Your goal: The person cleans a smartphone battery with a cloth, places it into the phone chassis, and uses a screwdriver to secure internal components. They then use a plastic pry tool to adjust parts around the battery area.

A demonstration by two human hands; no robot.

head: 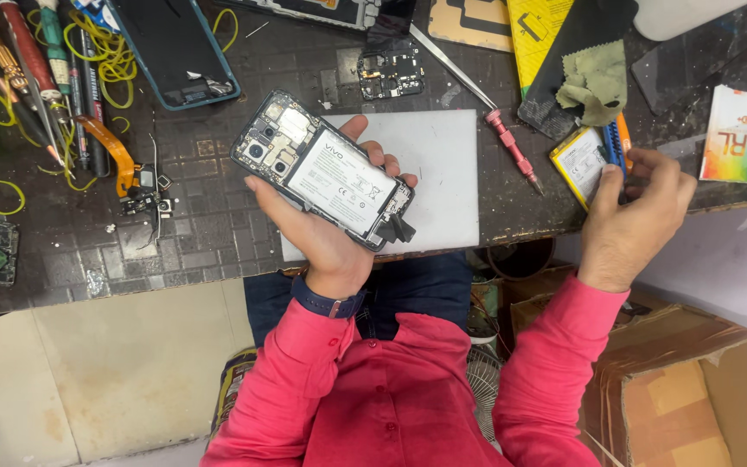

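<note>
1. My left hand [326,229] holds an opened phone [322,169], back cover off, battery showing, above the grey mat [443,173].
2. My right hand [633,207] touches a blue tool [614,143] beside a loose battery [579,164] on the workbench [201,216].

a red-handled screwdriver [512,149], a green cloth [596,83], a small circuit board [391,74] and yellow rubber bands [107,54] are seen on the dark table [201,233]; a cardboard box [685,389] is seen below

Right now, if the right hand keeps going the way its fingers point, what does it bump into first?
Probably the blue tool beside the yellow-edged battery: the right hand has its fingertips right at them. Whether they already touch is unclear.
</note>
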